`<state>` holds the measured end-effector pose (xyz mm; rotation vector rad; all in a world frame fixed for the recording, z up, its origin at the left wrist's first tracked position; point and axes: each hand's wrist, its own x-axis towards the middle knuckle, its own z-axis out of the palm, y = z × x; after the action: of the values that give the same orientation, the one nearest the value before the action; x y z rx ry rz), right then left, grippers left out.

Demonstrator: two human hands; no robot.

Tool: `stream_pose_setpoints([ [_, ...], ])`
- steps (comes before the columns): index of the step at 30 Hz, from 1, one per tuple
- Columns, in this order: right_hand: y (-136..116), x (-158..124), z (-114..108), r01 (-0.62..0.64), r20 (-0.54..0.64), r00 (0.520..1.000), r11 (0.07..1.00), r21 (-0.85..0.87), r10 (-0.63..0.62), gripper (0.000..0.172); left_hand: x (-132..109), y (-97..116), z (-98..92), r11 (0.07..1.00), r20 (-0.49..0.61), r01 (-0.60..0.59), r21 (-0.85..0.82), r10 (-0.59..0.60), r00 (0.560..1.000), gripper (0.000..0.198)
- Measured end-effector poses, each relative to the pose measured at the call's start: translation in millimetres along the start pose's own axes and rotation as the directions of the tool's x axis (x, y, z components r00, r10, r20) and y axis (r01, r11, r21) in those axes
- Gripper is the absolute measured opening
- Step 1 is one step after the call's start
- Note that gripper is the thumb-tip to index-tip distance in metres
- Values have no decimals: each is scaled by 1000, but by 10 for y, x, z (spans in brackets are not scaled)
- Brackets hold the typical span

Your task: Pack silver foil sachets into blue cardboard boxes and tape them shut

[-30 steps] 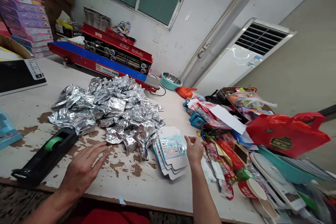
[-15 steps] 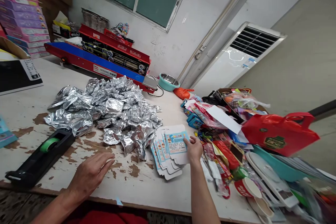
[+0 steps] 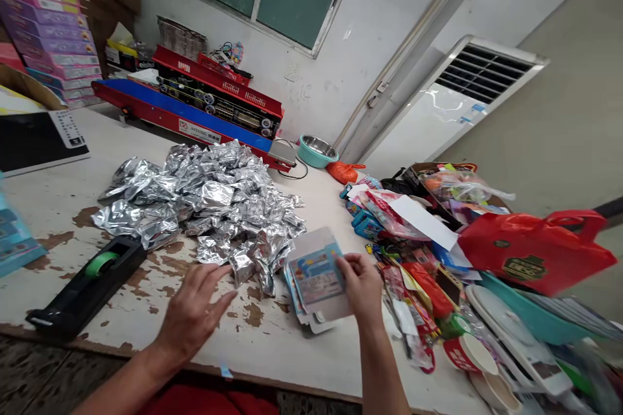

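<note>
Head camera, and it's the right hand point(image 3: 363, 285) with thumb and fingers pinched on the right edge of a flat blue-and-white card point(image 3: 314, 275), its print blurred, right over the stack of cards point(image 3: 318, 327) on the worn white table point(image 3: 263, 353)! Across to the left hand point(image 3: 192, 314): fingers parted and loosely bent, just beside the silver foil packets point(image 3: 217, 196), touching or not, can't tell. Black tape dispenser point(image 3: 73, 298) lies to its left, red machine point(image 3: 165, 115) behind the heap.

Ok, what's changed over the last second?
The right hand has taken hold of the top card, turning it slightly and seemingly lifting it off the stack. The left hand moved rightward, nearer the foil packets. Packets and tape dispenser stayed put.
</note>
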<state>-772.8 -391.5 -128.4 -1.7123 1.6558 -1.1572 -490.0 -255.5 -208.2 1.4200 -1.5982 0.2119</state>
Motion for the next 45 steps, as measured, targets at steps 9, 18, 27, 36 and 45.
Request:
stream_pose_setpoints([
  [9, -353, -1141, 914, 150, 357, 914, 978, 145, -193, 32, 109, 378, -82, 768, 389, 584, -265, -469, 793, 19],
  [18, -317, -1442, 1329, -186, 633, 770, 923, 337, -77, 49, -169, 120, -358, 882, -59, 471, 3, -470, 880, 36],
  [27, -137, -1682, 1465, -141, 723, 684, 957, 253, -91, 36, -619, -15, -333, 256, 506, 912, -319, -768, 392, 57],
  [36, -211, -1550, 1550, -289, 758, 652, 915, 280, -26, 40, -472, -240, -499, 417, 599, 829, -373, -575, 558, 31],
  [45, -436, -1508, 1509, 108, 722, 644, 965, 240, -252, 14, -333, -466, -528, 212, 814, 916, -341, -421, 400, 37],
])
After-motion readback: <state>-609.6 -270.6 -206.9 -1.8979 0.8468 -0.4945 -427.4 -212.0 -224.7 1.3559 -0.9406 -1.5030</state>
